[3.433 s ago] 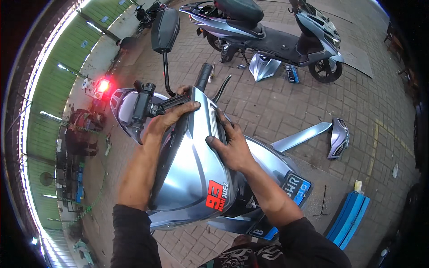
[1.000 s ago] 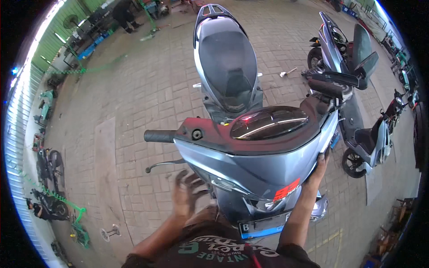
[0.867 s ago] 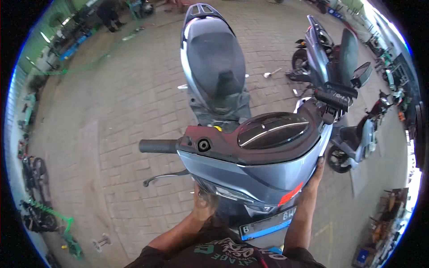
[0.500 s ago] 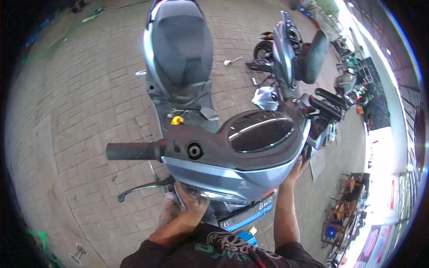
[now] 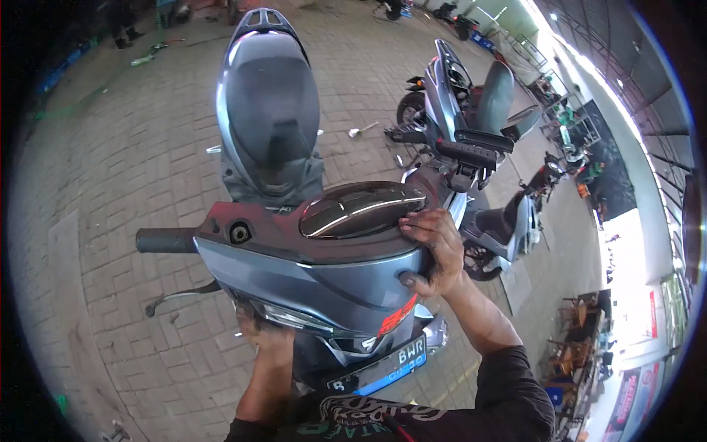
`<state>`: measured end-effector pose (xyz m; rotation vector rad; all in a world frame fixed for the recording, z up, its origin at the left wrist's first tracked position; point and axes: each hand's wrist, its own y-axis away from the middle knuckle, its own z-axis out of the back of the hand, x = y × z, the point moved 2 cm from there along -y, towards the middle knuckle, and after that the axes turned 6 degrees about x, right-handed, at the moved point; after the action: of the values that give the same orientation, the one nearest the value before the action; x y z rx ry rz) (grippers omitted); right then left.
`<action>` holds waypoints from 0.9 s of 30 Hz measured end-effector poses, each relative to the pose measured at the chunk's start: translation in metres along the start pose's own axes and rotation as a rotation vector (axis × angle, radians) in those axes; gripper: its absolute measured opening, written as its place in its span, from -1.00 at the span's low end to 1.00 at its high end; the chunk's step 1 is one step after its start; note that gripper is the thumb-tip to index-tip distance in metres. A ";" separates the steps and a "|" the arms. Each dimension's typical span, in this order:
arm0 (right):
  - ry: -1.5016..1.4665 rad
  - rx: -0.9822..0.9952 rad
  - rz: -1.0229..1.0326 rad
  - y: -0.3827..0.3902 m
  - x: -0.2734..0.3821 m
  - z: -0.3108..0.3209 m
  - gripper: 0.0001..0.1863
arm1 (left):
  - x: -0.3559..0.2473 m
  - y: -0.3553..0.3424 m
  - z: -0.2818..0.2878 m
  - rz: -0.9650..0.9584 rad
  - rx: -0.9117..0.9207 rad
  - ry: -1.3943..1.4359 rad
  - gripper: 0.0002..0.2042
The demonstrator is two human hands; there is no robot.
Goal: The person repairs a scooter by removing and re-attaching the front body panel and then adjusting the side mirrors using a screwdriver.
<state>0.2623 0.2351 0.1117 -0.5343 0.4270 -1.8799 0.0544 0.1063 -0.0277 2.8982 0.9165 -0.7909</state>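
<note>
A grey-blue scooter handlebar cowl (image 5: 309, 283) with a red sticker on its front fills the lower middle, below a dark oval display (image 5: 359, 202). My right hand (image 5: 437, 250) grips the cowl's right end, fingers over the top edge beside the display and thumb pressed on the front. My left hand (image 5: 261, 328) is curled at the lower left edge, beside the headlight strip, its fingertips partly hidden. The left handlebar grip (image 5: 162, 237) and brake lever (image 5: 173, 295) project to the left. A number plate (image 5: 379, 368) sits below.
The scooter's seat (image 5: 269, 110) extends away at the top middle. Other grey scooters (image 5: 449, 103) stand at right, beside small loose items (image 5: 361, 131) on the paved floor (image 5: 140, 147). Wooden chairs or benches (image 5: 571, 346) line the lower right. A person's legs (image 5: 121, 33) show at the far upper left.
My right hand has moved up from the cowl's side onto its top edge. My left hand has closed at the lower left edge. The view has swung, shifting the scooter leftward.
</note>
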 end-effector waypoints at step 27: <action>0.080 -0.214 -0.143 -0.017 0.043 -0.018 -0.68 | -0.042 -0.037 -0.096 -0.637 0.768 -2.147 -0.24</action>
<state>0.2255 0.2019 0.1126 -0.6476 0.6634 -2.0096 0.0491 0.1288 0.0816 0.2144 0.8837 -3.2046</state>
